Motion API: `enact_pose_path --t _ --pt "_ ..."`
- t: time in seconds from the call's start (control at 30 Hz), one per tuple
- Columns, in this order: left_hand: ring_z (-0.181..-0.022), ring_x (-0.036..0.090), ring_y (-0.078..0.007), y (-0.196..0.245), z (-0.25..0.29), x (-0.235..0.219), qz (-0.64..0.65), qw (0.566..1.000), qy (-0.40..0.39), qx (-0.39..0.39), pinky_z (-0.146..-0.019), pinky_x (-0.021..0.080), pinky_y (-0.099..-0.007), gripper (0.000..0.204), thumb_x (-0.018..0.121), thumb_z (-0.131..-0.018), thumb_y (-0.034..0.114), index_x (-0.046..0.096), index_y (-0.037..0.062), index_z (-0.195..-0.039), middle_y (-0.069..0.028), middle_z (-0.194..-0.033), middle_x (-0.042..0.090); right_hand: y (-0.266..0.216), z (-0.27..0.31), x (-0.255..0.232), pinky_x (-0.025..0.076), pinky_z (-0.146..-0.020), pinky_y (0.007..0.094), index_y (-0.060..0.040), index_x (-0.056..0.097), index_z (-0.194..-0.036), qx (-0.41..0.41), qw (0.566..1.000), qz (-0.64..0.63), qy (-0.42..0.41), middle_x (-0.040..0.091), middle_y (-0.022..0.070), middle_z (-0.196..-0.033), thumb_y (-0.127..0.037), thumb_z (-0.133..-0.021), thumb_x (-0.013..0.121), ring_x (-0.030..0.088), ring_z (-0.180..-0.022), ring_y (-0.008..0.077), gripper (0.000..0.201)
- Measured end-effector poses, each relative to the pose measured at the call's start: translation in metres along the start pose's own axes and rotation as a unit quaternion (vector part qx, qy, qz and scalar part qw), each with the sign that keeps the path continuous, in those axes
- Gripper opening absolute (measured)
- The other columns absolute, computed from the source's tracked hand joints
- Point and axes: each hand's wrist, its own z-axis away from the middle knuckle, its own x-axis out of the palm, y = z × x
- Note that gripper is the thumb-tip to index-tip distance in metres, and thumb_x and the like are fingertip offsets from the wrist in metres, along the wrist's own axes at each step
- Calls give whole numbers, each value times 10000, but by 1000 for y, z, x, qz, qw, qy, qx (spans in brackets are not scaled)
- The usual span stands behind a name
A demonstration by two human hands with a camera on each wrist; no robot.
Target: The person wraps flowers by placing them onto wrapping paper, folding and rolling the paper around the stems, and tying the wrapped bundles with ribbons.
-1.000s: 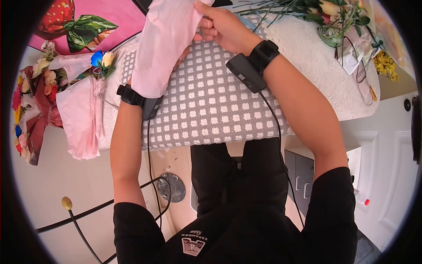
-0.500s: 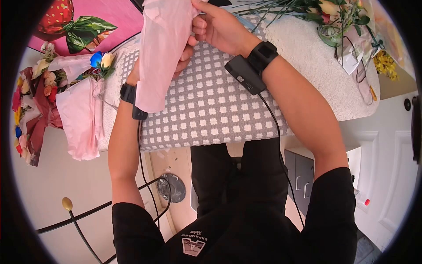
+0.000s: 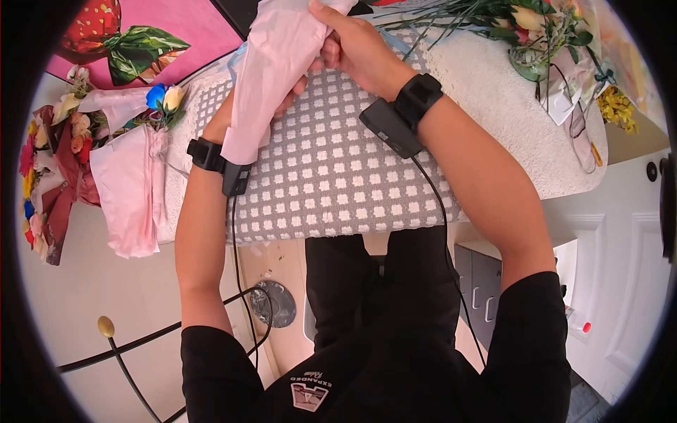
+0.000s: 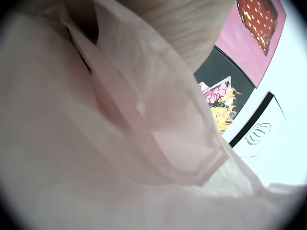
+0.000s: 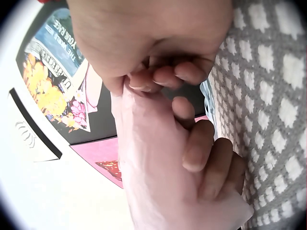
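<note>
Above the grey-and-white checked cloth (image 3: 338, 176), near the far side of the covered surface, the long pale-pink paper wrap (image 3: 266, 77) is held up between the person's two hands. The left hand (image 5: 217, 167) grasps it with curled fingers; the right hand (image 3: 361, 58) pinches its far end between thumb and fingers. The step in hand looks like gathering or closing that end; the next move seems to call for a steady left hold and a light right pinch. Its long axis slants, the free end pointing back toward the person's left forearm (image 3: 201, 233).
</note>
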Motion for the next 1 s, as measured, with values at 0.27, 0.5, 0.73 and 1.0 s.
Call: enact_pose_path --t 0.27,0.5,0.73,1.0 --pt "-681 611 -54 -5 7 6 -134 981 70 126 -557 463 -196 170 649 -896 108 703 -1 -1015 -30 -830 707 4 -6 -7 389 -464 276 -48 565 -685 -34 995 81 50 525 17 -594 -422 -894 665 469 -499 112 440" --pt "-659 615 -67 -1 8 5 -164 976 71 121 -557 472 -196 163 618 -925 120 714 1 -982 -21 -799 700 9 -9 -9 388 -468 280 -48 557 -673 -39 993 92 60 530 25 -584 -369 -918 620 476 -487 119 409" --pt "-701 610 -84 21 15 14 136 989 0 -56 -540 478 -194 363 530 -985 275 600 18 -1230 -43 -935 676 10 -15 -10 396 -524 290 -80 565 -751 -37 999 24 32 517 -5 -619 -359 -966 548 471 -539 110 352" --pt "-633 432 -61 11 10 8 227 958 -159 -68 -541 422 -177 544 523 -996 304 427 -18 -1425 33 -830 453 7 -10 -5 382 -560 284 -116 547 -737 9 1000 -21 3 485 -29 -637 -455 -983 524 444 -577 104 419"
